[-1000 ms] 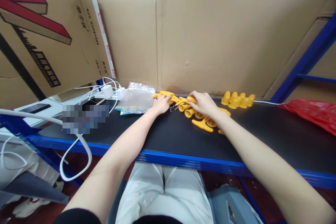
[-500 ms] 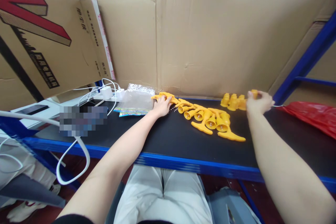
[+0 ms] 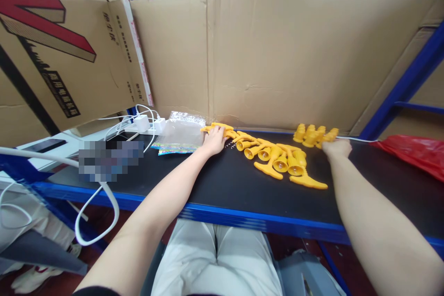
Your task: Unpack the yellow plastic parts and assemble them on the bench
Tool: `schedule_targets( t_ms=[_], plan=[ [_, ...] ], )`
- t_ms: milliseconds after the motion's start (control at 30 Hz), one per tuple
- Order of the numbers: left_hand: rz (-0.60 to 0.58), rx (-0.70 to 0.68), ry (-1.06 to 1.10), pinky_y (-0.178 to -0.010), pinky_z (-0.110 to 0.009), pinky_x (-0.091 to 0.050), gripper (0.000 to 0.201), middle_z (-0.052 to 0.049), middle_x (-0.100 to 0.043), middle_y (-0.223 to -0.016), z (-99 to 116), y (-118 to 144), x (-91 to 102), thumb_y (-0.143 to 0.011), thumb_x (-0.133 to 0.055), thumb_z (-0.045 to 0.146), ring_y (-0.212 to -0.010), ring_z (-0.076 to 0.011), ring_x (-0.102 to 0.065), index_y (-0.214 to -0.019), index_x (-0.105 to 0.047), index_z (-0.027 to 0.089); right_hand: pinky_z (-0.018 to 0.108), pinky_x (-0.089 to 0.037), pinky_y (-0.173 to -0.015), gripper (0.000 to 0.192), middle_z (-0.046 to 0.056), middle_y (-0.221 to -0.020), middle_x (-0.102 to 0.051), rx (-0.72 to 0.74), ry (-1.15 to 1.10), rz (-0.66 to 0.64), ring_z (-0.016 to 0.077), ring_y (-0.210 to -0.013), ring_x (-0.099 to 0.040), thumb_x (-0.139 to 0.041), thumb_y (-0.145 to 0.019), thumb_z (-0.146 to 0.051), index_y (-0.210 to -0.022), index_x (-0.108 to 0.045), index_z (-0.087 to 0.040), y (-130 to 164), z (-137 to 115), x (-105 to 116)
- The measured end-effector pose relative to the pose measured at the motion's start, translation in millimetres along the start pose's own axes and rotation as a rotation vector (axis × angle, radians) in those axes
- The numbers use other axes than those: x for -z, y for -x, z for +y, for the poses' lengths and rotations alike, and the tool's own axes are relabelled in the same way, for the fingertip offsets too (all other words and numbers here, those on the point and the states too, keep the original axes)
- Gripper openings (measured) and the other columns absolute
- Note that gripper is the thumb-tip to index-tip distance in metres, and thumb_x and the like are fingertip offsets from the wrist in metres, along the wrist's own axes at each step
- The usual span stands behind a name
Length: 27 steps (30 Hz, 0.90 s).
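Left hand: the left hand lay palm down at the far edge of the bench, fingers loosely curved over the left end of the funnels; whether it pinched one could not be told.
Right hand: the right hand rested as a loose fist, knuckles up, on the bench just in front of the caps; its fingers were curled under and hidden, so what they gripped, if anything, could not be told.
Funnels: a row of yellow funnel-shaped parts lay on their sides in the middle of the bench, between the two hands, mouths facing the camera, stems overlapping.
Caps: a small cluster of yellow ribbed parts stood near the back wall, right of the funnels and just beside the right hand.
Springs: a few small wire springs lay just right of the left hand.
Bag: a clear plastic bag lay left of the left hand, over a coloured card.
Chargers: white chargers with cables sat further left.
Wall: cardboard lined the back of the bench.
Red bag: a red bag lay at the far right.
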<state>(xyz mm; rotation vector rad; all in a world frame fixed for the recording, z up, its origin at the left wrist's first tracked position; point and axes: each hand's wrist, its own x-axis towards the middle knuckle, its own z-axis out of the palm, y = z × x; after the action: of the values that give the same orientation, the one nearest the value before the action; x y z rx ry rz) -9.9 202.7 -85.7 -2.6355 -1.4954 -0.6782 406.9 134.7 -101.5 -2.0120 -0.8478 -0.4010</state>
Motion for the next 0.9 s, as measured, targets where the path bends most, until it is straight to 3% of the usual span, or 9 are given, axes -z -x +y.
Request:
schedule_targets(
  t_ms=[100,200,300,467,567,667,800,900],
  plan=[
    [0.023,-0.014,-0.005,-0.097,-0.043,-0.040,0.036,-0.012,-0.045,-0.129,-0.2,0.2,-0.3,-0.092,-0.043,0.032,-0.120,-0.0272,-0.045,-0.126,-0.043,0.020,0.046,-0.037,-0.070,0.039,0.031,-0.095,-0.053,-0.230,0.003,0.047,0.0379,-0.092,-0.055,-0.054,-0.063,-0.017,-0.101,-0.049,-0.014,4.3,-10.7,3.9],
    [0.033,-0.038,-0.005,-0.097,-0.042,-0.041,0.032,-0.011,-0.046,-0.128,-0.3,0.2,-0.4,-0.092,-0.043,0.031,-0.119,-0.0259,-0.045,-0.123,-0.045,0.020,0.042,-0.037,-0.075,0.036,0.026,-0.099,-0.053,-0.274,-0.046,0.058,0.0334,-0.093,-0.054,-0.052,-0.065,-0.013,-0.101,-0.048,-0.014,9.8,-28.4,13.6],
    [0.013,-0.059,0.001,-0.098,-0.043,-0.040,0.033,-0.010,-0.045,-0.130,1.0,0.8,0.9,-0.093,-0.042,0.032,-0.121,-0.0258,-0.044,-0.123,-0.045,0.021,0.038,-0.037,-0.077,0.027,0.021,-0.101,-0.053,-0.176,-0.091,0.074,0.0274,-0.091,-0.053,-0.049,-0.068,-0.010,-0.093,-0.049,-0.017,16.6,-51.2,24.7],
    [-0.036,-0.082,-0.051,-0.098,-0.043,-0.039,0.044,-0.012,-0.043,-0.131,6.1,4.3,3.9,-0.090,-0.044,0.031,-0.122,-0.0280,-0.043,-0.133,-0.040,0.022,0.036,-0.038,-0.077,0.017,0.014,-0.095,-0.058,0.111,-0.140,0.045,0.0226,-0.084,-0.052,-0.045,-0.072,-0.015,-0.088,-0.048,-0.020,30.4,-94.2,31.5],
    [-0.043,-0.071,-0.096,-0.098,-0.046,-0.038,0.050,-0.015,-0.044,-0.131,9.1,6.2,3.5,-0.089,-0.045,0.031,-0.121,-0.0311,-0.043,-0.137,-0.037,0.020,0.035,-0.041,-0.076,0.014,0.009,-0.085,-0.060,0.267,-0.147,-0.099,0.0216,-0.081,-0.056,-0.048,-0.074,-0.019,-0.087,-0.051,-0.019,42.9,-119.6,29.7],
    [-0.051,-0.056,-0.109,-0.098,-0.046,-0.037,0.054,-0.017,-0.043,-0.133,11.2,6.6,0.1,-0.090,-0.043,0.032,-0.122,-0.0330,-0.041,-0.141,-0.032,0.017,0.035,-0.045,-0.078,0.012,0.007,-0.082,-0.063,0.449,-0.136,-0.386,0.0205,-0.078,-0.059,-0.054,-0.075,-0.023,-0.086,-0.057,-0.018,63.4,-142.9,27.4],
    [-0.043,-0.019,-0.110,-0.097,-0.044,-0.037,0.055,-0.017,-0.042,-0.134,13.3,4.8,-7.2,-0.092,-0.038,0.031,-0.121,-0.0327,-0.041,-0.144,-0.028,0.016,0.037,-0.047,-0.086,0.029,0.011,-0.107,-0.065,0.790,-0.147,-0.663,0.0221,-0.094,-0.061,-0.054,-0.082,-0.034,-0.104,-0.061,-0.017,100.7,-166.4,22.8],
    [-0.011,0.011,-0.108,-0.097,-0.043,-0.037,0.056,-0.017,-0.042,-0.134,15.0,3.4,-12.0,-0.092,-0.038,0.033,-0.119,-0.0325,-0.043,-0.145,-0.028,0.016,0.046,-0.040,-0.099,0.045,0.010,-0.133,-0.054,0.904,-0.093,-0.769,0.0266,-0.120,-0.051,-0.049,-0.087,-0.041,-0.126,-0.054,-0.021,125.3,-174.9,15.9]
  ],
)
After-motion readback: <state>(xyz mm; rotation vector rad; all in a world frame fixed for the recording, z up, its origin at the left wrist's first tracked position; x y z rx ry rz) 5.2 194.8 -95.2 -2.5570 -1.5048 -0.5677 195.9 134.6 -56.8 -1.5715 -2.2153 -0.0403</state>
